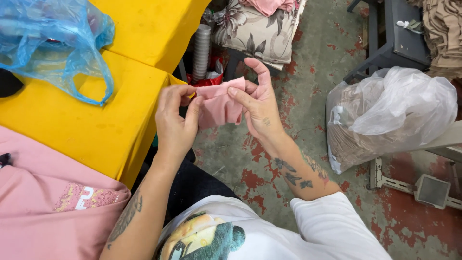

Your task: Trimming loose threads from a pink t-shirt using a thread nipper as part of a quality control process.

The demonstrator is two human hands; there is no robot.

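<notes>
A seated person holds a small piece of pink fabric [220,107] in both hands above a worn grey floor [288,163] blotched with red paint, beside a yellow-covered surface [96,125]. The left hand [175,120] is closed on the cloth's left edge, thumb and fingers pinching it; the right hand [260,103] grips the right edge between thumb and bent fingers, with the index finger raised clear above. The cloth hangs between the two hands, folded or bunched, its lower edge loose, and its exact shape is hard to make out.

A crumpled blue plastic bag [53,43] lies on the surface at upper left, its handle loop drooping toward the front; its contents show only as dim shapes. A pink garment [43,212] with a glittery printed patch on its chest lies at lower left, cut off by the frame. To the right, a large clear plastic sack [385,115] stuffed with brownish material stands on the floor, its top knotted loosely. Above it, a stack of tan fabric pieces [445,33] runs off the top corner, next to a dark grey stool [394,43]. A floral-print cushion [255,29] sits at top centre, with a grey column of stacked cups [202,50] just beside the surface's edge. A white pedal-like metal plate [433,191] rests on the floor at lower right, partly cut off.
</notes>
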